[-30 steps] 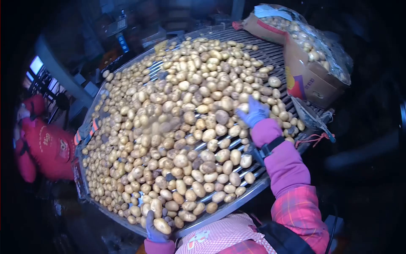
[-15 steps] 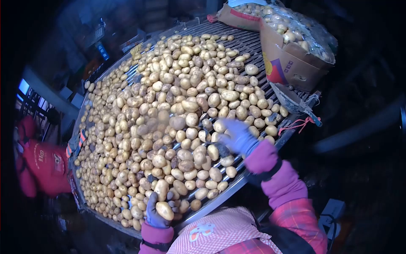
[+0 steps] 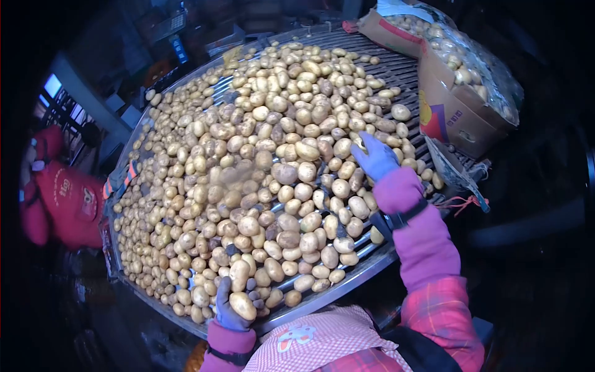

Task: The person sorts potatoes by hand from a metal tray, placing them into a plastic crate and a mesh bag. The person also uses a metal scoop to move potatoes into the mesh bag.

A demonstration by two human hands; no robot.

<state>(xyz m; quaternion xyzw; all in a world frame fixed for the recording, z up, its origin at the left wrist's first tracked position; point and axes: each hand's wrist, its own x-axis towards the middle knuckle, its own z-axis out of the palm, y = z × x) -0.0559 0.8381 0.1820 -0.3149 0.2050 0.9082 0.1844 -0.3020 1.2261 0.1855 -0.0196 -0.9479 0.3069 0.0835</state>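
Note:
Many yellow potatoes (image 3: 307,150) are spread over a slatted metal table (image 3: 365,255). My left hand (image 3: 230,310), in a grey-purple glove, is low at the table's near edge with its fingers round a potato (image 3: 242,305); another potato (image 3: 239,275) rests just above it against the fingers. My right hand (image 3: 375,158), gloved the same way, reaches over the potatoes at the right side. Its fingers are spread, and no potato shows in its grip.
Cardboard boxes (image 3: 455,115) of potatoes under clear plastic stand at the upper right. A scoop-like tray (image 3: 451,170) with a pink string (image 3: 460,203) is at the right rim. At the left is a person in red (image 3: 69,204).
My right hand has moved up and away over the potatoes. My left hand keeps its hold on the potato. The view has shifted, so the boxes appear farther right.

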